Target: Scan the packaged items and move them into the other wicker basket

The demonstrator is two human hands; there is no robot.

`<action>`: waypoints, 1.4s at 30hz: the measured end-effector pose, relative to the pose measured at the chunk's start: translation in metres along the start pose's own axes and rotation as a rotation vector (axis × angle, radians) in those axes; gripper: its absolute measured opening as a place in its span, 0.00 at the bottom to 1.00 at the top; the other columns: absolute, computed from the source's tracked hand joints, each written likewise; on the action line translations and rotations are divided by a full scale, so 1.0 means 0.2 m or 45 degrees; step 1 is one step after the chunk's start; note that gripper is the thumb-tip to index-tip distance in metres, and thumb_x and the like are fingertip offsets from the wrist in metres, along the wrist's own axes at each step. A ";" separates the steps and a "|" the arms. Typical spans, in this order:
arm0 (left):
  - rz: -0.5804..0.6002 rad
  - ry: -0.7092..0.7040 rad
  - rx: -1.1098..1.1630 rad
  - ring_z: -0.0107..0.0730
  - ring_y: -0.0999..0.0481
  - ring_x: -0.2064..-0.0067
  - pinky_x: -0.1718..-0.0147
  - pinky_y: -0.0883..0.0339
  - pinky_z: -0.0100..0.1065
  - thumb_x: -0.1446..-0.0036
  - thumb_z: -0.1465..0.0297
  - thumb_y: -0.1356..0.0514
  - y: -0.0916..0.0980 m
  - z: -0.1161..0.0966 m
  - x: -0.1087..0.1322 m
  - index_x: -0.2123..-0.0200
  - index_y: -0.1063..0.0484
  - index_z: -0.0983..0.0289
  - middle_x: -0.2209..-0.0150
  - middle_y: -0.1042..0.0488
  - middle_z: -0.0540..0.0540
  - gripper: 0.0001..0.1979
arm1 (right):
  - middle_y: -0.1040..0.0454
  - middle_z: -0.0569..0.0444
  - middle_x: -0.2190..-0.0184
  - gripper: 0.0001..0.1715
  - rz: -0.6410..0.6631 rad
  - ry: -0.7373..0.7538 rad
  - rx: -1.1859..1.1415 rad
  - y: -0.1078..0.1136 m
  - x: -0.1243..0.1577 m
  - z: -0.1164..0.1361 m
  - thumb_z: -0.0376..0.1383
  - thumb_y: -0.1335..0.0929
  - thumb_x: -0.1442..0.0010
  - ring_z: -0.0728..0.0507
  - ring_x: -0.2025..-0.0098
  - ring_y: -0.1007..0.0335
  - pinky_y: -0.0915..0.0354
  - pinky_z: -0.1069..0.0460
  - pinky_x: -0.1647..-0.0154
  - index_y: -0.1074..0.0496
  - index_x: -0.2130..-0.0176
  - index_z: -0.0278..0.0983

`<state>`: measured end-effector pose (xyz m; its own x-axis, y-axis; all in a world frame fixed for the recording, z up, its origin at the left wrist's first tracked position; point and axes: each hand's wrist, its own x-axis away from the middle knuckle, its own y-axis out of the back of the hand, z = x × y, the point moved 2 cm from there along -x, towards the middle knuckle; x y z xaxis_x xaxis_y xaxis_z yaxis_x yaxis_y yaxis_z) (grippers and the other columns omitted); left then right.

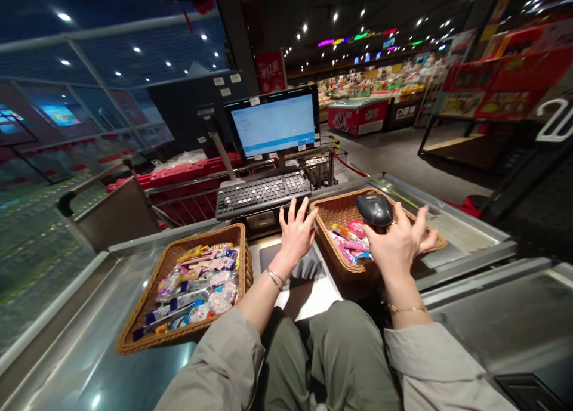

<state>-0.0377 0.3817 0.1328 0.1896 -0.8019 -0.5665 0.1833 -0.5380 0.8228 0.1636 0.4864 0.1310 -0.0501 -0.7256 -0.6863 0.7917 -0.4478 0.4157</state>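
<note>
While the left hand point(298, 237) hangs with its fingers spread, the right hand point(396, 244) is at a black handheld device point(375, 209).

The device, perhaps a scanner, sits just beyond the right thumb and to the left of the right index finger, over the woven basket point(333, 214) of small packets point(351, 244); the other right fingers stand apart, and whether thumb and index pinch it I cannot tell. It looks light, stiff and smooth, so it may slip a little; its rounded sides seem the best hold, thumb on one flank and fingers on the other, and a knock could harm it. Beyond the left fingertips lies the keyboard point(262, 193); below the left palm is the dark panel point(268, 259) in the table point(89, 303).
</note>
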 end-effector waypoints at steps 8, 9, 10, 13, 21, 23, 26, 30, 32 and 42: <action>-0.020 0.174 -0.066 0.58 0.57 0.24 0.31 0.59 0.68 0.36 0.62 0.39 0.11 0.23 0.17 0.34 0.34 0.54 0.25 0.48 0.57 0.27 | 0.28 0.41 0.38 0.20 0.093 0.142 -0.118 -0.10 0.06 0.27 0.46 0.29 0.45 0.26 0.25 0.57 0.67 0.23 0.31 0.21 0.56 0.37; -0.018 0.200 -0.077 0.58 0.57 0.24 0.31 0.59 0.68 0.36 0.62 0.39 0.13 0.26 0.19 0.34 0.34 0.55 0.25 0.48 0.57 0.28 | 0.28 0.41 0.38 0.20 0.105 0.158 -0.133 -0.11 0.07 0.30 0.47 0.29 0.45 0.26 0.26 0.57 0.67 0.22 0.31 0.21 0.57 0.37; -0.016 0.223 -0.090 0.58 0.57 0.24 0.31 0.59 0.68 0.36 0.62 0.39 0.14 0.30 0.22 0.34 0.34 0.55 0.25 0.48 0.57 0.28 | 0.28 0.40 0.38 0.20 0.118 0.172 -0.147 -0.13 0.08 0.34 0.47 0.29 0.45 0.26 0.26 0.57 0.66 0.22 0.31 0.21 0.57 0.37; -0.015 0.287 -0.137 0.58 0.56 0.24 0.31 0.59 0.68 0.37 0.62 0.38 0.19 0.42 0.30 0.34 0.34 0.55 0.25 0.48 0.58 0.29 | 0.28 0.40 0.39 0.18 0.153 0.218 -0.176 -0.19 0.12 0.45 0.47 0.29 0.45 0.25 0.26 0.57 0.65 0.22 0.32 0.21 0.60 0.37; 0.085 0.467 -0.292 0.57 0.57 0.24 0.31 0.59 0.67 0.37 0.61 0.39 0.32 0.73 0.51 0.33 0.35 0.55 0.25 0.49 0.57 0.29 | 0.28 0.42 0.38 0.16 0.279 0.353 -0.212 -0.30 0.27 0.70 0.47 0.30 0.44 0.27 0.25 0.57 0.64 0.23 0.31 0.21 0.64 0.37; 0.127 0.516 -0.325 0.57 0.58 0.24 0.31 0.59 0.68 0.37 0.61 0.39 0.35 0.80 0.56 0.33 0.35 0.56 0.25 0.49 0.56 0.30 | 0.28 0.43 0.37 0.16 0.319 0.371 -0.221 -0.32 0.31 0.74 0.47 0.30 0.43 0.27 0.25 0.57 0.65 0.23 0.30 0.21 0.64 0.37; 0.163 0.595 -0.360 0.58 0.57 0.24 0.31 0.59 0.69 0.37 0.61 0.39 0.40 0.89 0.65 0.33 0.35 0.56 0.25 0.49 0.56 0.29 | 0.29 0.43 0.37 0.16 0.371 0.392 -0.223 -0.35 0.37 0.78 0.46 0.30 0.43 0.27 0.25 0.57 0.64 0.23 0.30 0.21 0.65 0.37; 0.202 0.660 -0.382 0.59 0.57 0.24 0.31 0.59 0.70 0.35 0.60 0.42 0.46 1.00 0.76 0.34 0.33 0.56 0.25 0.47 0.58 0.27 | 0.28 0.44 0.37 0.16 0.392 0.414 -0.216 -0.39 0.43 0.79 0.46 0.30 0.43 0.27 0.26 0.56 0.62 0.23 0.30 0.21 0.65 0.37; 0.231 0.686 -0.387 0.59 0.57 0.24 0.31 0.59 0.70 0.35 0.60 0.42 0.49 1.05 0.81 0.34 0.32 0.57 0.26 0.47 0.58 0.27 | 0.27 0.45 0.38 0.16 0.398 0.421 -0.214 -0.41 0.44 0.78 0.46 0.30 0.43 0.27 0.26 0.55 0.61 0.23 0.31 0.21 0.65 0.37; 0.291 0.833 -0.547 0.66 0.60 0.25 0.33 0.70 0.74 0.38 0.53 0.39 0.55 1.06 1.00 0.36 0.30 0.63 0.26 0.46 0.65 0.32 | 0.27 0.44 0.38 0.16 0.428 0.423 -0.197 -0.43 0.48 0.77 0.47 0.31 0.43 0.27 0.26 0.56 0.61 0.23 0.32 0.21 0.65 0.38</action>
<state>-0.1839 0.1058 0.1197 0.7677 -0.4941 -0.4081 0.4011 -0.1262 0.9073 -0.0027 0.3744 0.1221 0.4001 -0.5993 -0.6934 0.8133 -0.1166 0.5701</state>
